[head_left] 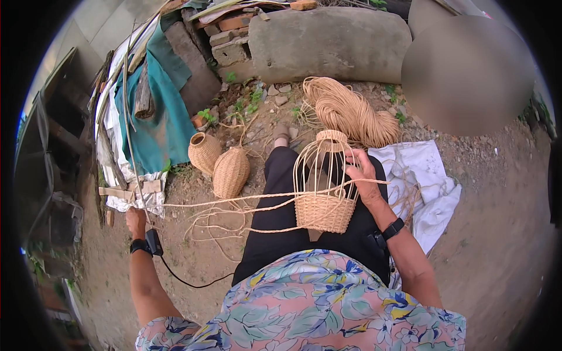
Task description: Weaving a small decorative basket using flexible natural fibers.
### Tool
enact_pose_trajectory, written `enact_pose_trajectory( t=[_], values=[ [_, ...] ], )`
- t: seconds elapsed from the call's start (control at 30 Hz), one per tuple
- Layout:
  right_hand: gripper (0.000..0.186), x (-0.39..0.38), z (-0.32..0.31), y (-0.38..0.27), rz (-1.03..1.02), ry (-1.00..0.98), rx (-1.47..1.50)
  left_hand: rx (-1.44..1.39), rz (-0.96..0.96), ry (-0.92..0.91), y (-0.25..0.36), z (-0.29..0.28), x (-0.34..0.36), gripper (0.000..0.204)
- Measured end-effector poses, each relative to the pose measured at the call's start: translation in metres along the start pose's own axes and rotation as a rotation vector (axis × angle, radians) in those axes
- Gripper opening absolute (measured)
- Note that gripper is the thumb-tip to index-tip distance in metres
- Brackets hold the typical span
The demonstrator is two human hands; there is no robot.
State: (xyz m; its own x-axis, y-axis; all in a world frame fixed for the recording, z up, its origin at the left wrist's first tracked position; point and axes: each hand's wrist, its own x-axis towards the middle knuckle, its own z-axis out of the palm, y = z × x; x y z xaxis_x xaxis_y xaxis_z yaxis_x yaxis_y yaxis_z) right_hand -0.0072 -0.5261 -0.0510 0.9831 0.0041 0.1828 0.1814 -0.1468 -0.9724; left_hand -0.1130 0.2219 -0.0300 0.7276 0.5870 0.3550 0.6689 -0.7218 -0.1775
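Note:
A half-woven basket [325,213] rests on my lap, its lower part closely woven and its bare upright stakes rising to a small woven ring. My right hand [364,175] is closed on the stakes at the basket's right side, with the thumb and fingers bent around them. Far out to the left, my left hand [136,222] is closed on a tan cord [234,200] that stretches taut across to the basket. Slack loops of cord [216,225] hang between my left hand and my legs. What lies inside the left fist is hidden.
Two finished woven vessels [231,172] lie on the dirt ahead to the left. A big coil of cord [351,111] sits beyond the basket. White sacking [424,181] spreads at the right. A teal cloth [158,93], boards and bricks [231,50] stand further off.

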Motion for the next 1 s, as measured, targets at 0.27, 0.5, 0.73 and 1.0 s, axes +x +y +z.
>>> enact_pose_trajectory(
  t=[0.27, 0.5, 0.73, 1.0],
  values=[
    [0.045, -0.003, -0.008, 0.005, 0.04, 0.012, -0.023, -1.038, 0.918, -0.342, 0.316, -0.163, -0.172, 0.028],
    [0.037, -0.005, -0.008, 0.003, 0.03, -0.01, 0.034, -1.055, 1.166, -0.337, 0.361, -0.185, -0.21, 0.019],
    [0.035, -0.003, -0.005, 0.008, 0.029, 0.024, -0.065, -0.607, 0.678, 0.023, 0.306, -0.174, -0.157, 0.024],
    [0.034, 0.005, -0.006, 0.002, 0.126, -0.028, -0.143, -1.101, 1.054, -1.086, 0.321, -0.23, -0.247, 0.03]
  ],
)
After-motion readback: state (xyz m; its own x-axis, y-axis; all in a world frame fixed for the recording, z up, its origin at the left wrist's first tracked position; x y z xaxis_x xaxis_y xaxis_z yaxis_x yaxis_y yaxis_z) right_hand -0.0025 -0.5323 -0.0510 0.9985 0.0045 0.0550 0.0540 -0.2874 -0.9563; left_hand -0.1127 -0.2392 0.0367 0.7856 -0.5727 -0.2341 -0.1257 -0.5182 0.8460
